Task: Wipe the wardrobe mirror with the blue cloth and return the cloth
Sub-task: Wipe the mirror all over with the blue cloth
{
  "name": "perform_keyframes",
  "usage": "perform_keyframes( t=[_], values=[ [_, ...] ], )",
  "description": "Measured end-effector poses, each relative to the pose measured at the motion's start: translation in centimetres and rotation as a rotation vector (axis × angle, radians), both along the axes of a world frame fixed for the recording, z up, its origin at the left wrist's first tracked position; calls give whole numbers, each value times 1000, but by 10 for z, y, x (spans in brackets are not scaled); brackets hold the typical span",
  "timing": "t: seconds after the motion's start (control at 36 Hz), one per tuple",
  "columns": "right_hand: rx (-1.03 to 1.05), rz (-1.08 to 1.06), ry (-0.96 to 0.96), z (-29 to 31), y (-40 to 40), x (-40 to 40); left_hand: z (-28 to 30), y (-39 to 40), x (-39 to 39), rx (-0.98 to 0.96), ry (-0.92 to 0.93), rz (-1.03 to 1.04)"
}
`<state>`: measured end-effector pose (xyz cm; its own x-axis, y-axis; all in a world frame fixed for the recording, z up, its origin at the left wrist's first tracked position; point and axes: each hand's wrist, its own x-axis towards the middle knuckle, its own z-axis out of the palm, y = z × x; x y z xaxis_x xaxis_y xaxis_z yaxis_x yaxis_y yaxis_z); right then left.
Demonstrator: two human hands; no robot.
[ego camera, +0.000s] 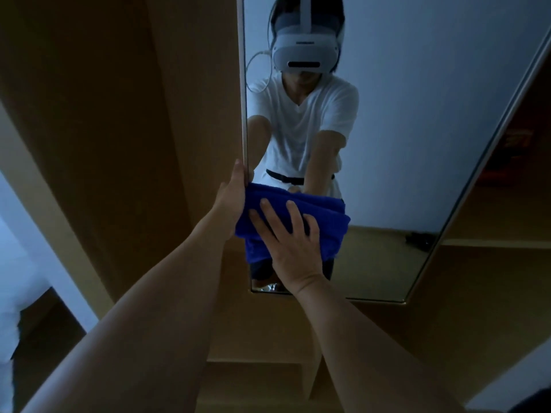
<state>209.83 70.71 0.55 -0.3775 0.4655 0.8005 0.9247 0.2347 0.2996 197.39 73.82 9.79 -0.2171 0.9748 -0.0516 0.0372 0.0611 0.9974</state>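
Centrally, the cloth (313, 208) is being pressed flat against the mirror (417, 129) by the right hand (290, 242), fingers (269, 211) spread open; its left edge is being gripped by the left hand (231, 195).

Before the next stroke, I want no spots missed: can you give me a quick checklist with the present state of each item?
1. Cloth against the mirror: ok, it lies on the glass near the lower left.
2. Right hand pressing the cloth: ok, fingers spread flat on it.
3. Left hand steadying: ok, it grips the mirror's left edge, touching the cloth's end.
4. Cloth bunched or flat: not ok, it is folded into a thick roll, so little of it may touch.
5. Glass above and to the right already wiped: cannot tell, the light is too dim for streaks.
6. Path to the right free: ok, nothing rests on the glass there.
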Motion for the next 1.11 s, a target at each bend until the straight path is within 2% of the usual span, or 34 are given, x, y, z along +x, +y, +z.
perform_keyframes(
  t=[0.22,0.53,0.81,1.0,1.11],
  values=[
    [-6,13,-67,-4,-10,9,-8,-13,1,-39,9,-58],
    [78,13,16,-40,-7,2,-47,-15,-1,51,55,-23],
    [76,50,11,-106,-11,5,-86,-1,0,285,144,42],
    [69,78,27,-127,-12,4,-101,4,3,394,69,10],
    [46,86,-11,-140,-9,4,-103,13,5,410,41,64]
  ],
)
